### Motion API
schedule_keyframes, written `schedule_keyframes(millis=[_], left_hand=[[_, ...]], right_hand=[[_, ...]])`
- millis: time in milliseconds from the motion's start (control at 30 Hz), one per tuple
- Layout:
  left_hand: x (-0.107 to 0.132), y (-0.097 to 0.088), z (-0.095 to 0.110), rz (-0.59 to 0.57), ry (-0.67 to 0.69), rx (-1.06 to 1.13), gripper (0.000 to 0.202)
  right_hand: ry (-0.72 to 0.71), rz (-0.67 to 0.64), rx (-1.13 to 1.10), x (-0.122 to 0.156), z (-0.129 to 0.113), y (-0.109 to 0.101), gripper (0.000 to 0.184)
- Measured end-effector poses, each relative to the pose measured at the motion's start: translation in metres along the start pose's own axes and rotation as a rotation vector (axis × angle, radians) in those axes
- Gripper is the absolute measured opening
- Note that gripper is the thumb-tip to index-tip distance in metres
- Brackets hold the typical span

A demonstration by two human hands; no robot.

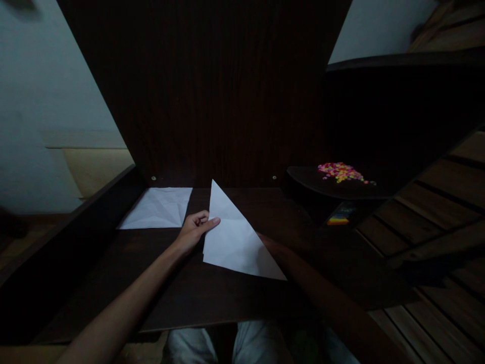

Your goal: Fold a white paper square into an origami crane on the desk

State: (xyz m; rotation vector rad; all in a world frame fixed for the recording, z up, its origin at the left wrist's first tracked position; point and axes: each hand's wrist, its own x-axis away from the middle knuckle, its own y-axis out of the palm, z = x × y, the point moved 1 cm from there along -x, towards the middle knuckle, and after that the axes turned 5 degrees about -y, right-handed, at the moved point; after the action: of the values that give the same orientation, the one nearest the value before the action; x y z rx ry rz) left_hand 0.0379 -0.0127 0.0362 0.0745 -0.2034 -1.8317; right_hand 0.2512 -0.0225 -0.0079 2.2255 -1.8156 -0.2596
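A white sheet of paper [237, 237], folded into a triangle, is held above the dark desk. Its point faces away from me, and its long slanted edge runs down to the right. My left hand [195, 230] grips its left edge, the thumb on top and the other fingers curled. My right hand [264, 241] reaches behind the slanted edge; the paper covers its fingers, so their grip does not show. Farther left, another white sheet [157, 208] with crease lines lies flat on the desk.
Small multicoloured pieces [341, 172] are heaped on a raised dark shelf [303, 177] at the right. Under it sits something with yellow and orange stripes [338, 221]. A dark panel [212, 91] rises behind the desk, and a low side board [76, 222] borders the left.
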Motion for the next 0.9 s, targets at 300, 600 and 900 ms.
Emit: schedule_keyframes(millis=[300, 600, 900], left_hand=[[-0.003, -0.001, 0.002, 0.132, -0.026, -0.077, 0.038], [-0.001, 0.0, -0.001, -0.06, -0.127, -0.015, 0.036], [-0.001, -0.001, -0.001, -0.115, -0.084, -0.093, 0.045]], right_hand=[[-0.01, -0.097, -0.02, 0.0, -0.027, 0.017, 0.037], [-0.126, 0.047, 0.151, -0.002, -0.026, 0.012, 0.024], [-0.169, 0.088, 0.091, -0.004, -0.026, 0.012, 0.024]])
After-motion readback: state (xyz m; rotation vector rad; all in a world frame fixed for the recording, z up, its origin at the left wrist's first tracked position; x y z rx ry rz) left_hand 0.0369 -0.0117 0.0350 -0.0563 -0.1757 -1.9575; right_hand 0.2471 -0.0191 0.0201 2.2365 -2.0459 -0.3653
